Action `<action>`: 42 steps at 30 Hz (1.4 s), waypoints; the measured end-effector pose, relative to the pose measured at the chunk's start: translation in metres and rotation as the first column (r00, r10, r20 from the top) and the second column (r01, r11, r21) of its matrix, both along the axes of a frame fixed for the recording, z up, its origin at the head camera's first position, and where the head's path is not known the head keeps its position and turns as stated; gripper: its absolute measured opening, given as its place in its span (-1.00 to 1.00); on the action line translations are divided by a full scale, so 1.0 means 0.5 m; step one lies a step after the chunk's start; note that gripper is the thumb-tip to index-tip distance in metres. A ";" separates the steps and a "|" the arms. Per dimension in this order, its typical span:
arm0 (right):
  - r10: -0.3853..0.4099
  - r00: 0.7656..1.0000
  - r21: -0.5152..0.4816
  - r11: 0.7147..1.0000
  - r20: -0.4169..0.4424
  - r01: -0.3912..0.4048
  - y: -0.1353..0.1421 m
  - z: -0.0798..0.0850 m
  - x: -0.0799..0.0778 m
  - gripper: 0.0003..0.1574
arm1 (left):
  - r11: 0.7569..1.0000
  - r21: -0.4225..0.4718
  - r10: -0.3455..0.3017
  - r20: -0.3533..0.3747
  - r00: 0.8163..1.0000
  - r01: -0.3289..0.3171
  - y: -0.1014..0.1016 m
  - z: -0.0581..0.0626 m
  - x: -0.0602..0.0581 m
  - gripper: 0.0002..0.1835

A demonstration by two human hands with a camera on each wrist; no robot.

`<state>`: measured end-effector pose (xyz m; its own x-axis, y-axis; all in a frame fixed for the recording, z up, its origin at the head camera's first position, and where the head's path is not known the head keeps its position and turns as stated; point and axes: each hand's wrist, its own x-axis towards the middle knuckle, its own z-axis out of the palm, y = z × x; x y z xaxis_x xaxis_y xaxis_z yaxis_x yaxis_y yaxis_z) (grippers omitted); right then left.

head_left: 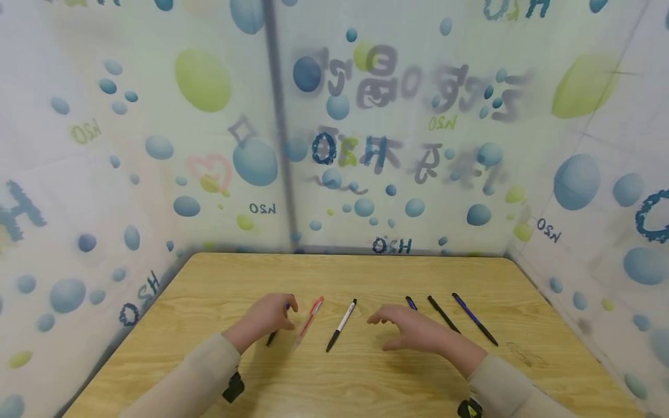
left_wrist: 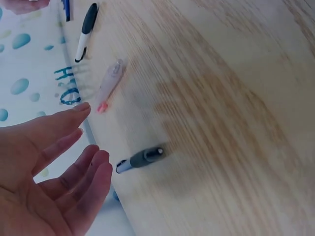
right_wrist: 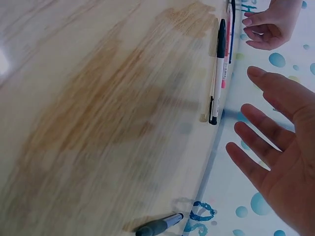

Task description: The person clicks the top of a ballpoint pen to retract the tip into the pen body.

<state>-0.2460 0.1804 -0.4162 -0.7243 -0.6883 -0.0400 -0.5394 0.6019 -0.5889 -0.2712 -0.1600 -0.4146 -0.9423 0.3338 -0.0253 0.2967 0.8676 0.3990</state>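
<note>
My left hand [head_left: 265,318] hovers with loosely bent fingers over a dark-tipped pen [left_wrist: 140,160], which it mostly covers in the head view. Its fingers hold nothing in the left wrist view. Just right of it lies a pink-red pen [head_left: 309,321], then a white pen with a black grip [head_left: 342,324]. My right hand [head_left: 410,330] is spread over the table, thumb apart from the fingers and nothing held. Behind it, a blue pen [head_left: 411,302] and a black pen [head_left: 443,313] are partly hidden by the hand. A blue-and-black pen [head_left: 474,318] lies farther right.
All the pens lie on a wood-grain table [head_left: 366,273]. Curtains [head_left: 334,116] printed with blue and green dots enclose its back and both sides. A faint dark scribble [head_left: 522,353] marks the tabletop at the right.
</note>
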 end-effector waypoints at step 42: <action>-0.027 0.999 0.024 0.999 -0.037 0.028 -0.025 -0.013 -0.016 -0.36 | 0.999 0.049 0.001 0.259 0.966 -0.014 -0.042 -0.027 -0.042 -0.63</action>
